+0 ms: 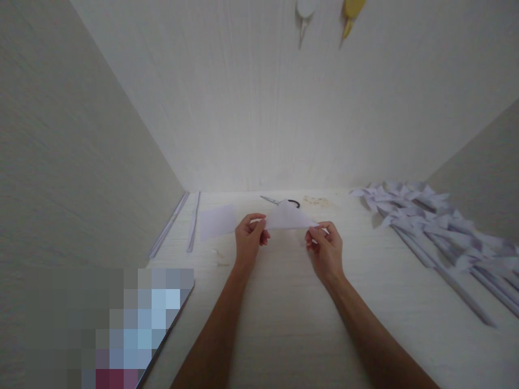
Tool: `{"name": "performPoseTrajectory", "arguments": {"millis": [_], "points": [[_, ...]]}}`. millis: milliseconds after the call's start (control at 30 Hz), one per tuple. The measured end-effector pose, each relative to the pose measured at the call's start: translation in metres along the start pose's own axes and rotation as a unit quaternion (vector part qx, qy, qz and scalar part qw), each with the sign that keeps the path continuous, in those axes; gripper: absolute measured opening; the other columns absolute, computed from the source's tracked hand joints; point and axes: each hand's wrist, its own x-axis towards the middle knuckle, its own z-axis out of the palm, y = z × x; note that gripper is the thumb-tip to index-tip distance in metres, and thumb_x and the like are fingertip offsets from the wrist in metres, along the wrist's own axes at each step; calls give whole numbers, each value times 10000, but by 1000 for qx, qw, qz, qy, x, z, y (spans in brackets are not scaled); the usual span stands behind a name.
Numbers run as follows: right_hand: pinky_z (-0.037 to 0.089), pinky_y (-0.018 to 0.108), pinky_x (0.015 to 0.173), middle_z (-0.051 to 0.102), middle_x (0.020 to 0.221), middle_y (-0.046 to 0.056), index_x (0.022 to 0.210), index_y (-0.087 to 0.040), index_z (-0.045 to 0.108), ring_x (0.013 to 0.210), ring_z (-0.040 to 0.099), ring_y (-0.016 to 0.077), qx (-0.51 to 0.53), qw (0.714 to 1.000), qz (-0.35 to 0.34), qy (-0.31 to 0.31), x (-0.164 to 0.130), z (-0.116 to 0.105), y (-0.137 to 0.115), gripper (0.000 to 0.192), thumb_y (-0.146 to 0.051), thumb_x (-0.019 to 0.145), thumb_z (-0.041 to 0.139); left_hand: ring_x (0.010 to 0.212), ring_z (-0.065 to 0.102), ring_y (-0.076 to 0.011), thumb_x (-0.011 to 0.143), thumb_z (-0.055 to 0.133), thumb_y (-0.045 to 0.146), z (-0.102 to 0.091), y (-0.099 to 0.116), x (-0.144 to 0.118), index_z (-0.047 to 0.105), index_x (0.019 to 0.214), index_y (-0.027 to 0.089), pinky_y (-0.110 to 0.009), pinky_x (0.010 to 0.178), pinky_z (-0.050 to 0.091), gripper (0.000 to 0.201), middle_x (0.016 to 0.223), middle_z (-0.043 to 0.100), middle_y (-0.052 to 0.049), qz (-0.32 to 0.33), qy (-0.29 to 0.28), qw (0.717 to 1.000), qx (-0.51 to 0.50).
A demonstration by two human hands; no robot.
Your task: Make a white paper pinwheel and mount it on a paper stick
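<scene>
Both hands hold a white paper folded into a triangle just above the pale wooden desk. My left hand pinches its left corner. My right hand pinches its right corner. The triangle's peak points away from me. A flat white paper sheet lies on the desk just left of my left hand.
Scissors lie behind the folded paper near the back wall. A heap of folded paper pinwheels on paper sticks fills the right side. Two thin paper strips lie at the left wall. A blurred flat object sits bottom left.
</scene>
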Motion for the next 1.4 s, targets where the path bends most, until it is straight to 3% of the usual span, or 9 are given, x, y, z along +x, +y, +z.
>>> {"name": "performPoseTrajectory", "arguments": {"millis": [167,300,467,600,733,967,1167,1400], "points": [[336,155,385,523,697,-47,903,-245,525,477,430,47,-47,997,-55,-18,3,-2,-2,298,-159,627,596,277,349,-28,616,552,212,-3,0,3,579,756,146,-136,291,225,157,353,485,66,-64,2,997,-45],[417,192,534,518,884,-9,894,-256,592,709,507,89,-90,986,-122,-72,4,-4,-3,298,-139,621,617,257,322,-23,581,545,170,-4,2,5,590,690,134,-136,283,188,123,314,456,66,-103,29,993,-57],[428,209,536,560,794,-6,765,-234,654,683,531,99,-132,977,-152,-77,3,-4,-3,183,-127,619,630,261,333,-26,586,541,167,-3,2,5,589,680,127,-140,290,203,113,318,457,60,-113,36,990,-79],[437,231,524,621,707,-8,787,-221,661,565,548,94,-121,987,-106,-22,4,-5,1,194,-158,604,651,352,428,-39,629,563,236,-2,3,5,561,641,134,-145,339,286,103,432,524,33,-75,8,989,-125],[442,253,539,635,594,0,778,-193,670,536,558,113,-94,993,-68,1,5,-7,4,184,-179,595,661,450,466,-43,647,577,274,-2,2,3,547,592,130,-146,380,323,158,527,540,16,-43,-27,993,-110],[358,203,462,596,610,-19,701,-204,681,492,460,61,-62,994,-82,27,7,-9,2,92,-185,624,635,484,414,-31,595,634,263,-4,-1,6,614,740,146,-136,388,296,187,576,516,22,-15,50,997,-63],[313,202,449,547,554,-26,678,-193,678,489,419,60,-55,996,-69,10,7,-8,1,67,-197,635,627,615,449,-50,628,605,320,-4,1,6,603,914,205,-136,448,319,308,734,528,3,-19,38,994,-98],[316,218,453,524,537,-21,693,-175,673,489,420,74,-91,993,-71,3,7,-9,2,91,-225,639,620,749,483,-70,681,552,318,-5,-6,7,637,822,197,-181,679,370,205,891,565,-19,32,13,997,-71]]}}
